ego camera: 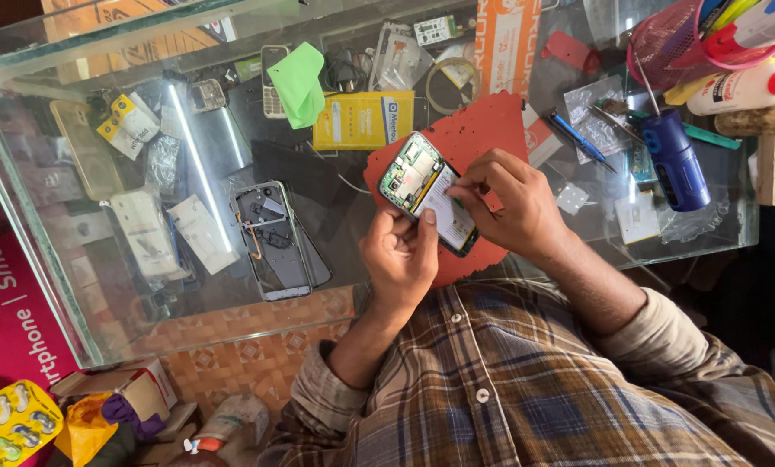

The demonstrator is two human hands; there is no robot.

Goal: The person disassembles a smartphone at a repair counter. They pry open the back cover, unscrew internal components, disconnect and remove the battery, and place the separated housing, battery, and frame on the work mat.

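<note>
**Opened phone held over the glass tabletop**

My left hand (pixel 400 259) grips the lower end of an opened phone (pixel 428 192), fingers closed around its edge with the thumb up against its side. My right hand (pixel 507 203) comes in from the other side, its fingers pinched together on the phone's exposed inside, near the pale battery area; I cannot tell whether they hold anything small. The phone sits tilted, its green circuit board at the far end, held just above a ragged red mat (pixel 474 143) on the tabletop (pixel 76 285).

To the left of my hands, a phone back frame (pixel 273 238) lies flat on the glass, well apart from the phone I hold. Further left are white flat packets (pixel 201 233) and a gold phone shell (pixel 85 151).

Beyond the mat lies a yellow rectangular package (pixel 363 121) with a blue label at one edge, and beside it a bright green cloth (pixel 301 82). An orange box (pixel 506 39) stands further back. Off to the right lie a blue pen-like tool (pixel 578 138) and a dark blue cylinder (pixel 675 160); past them, a pink mesh basket (pixel 669 39) and a white bottle with a red cap (pixel 742 86).
</note>
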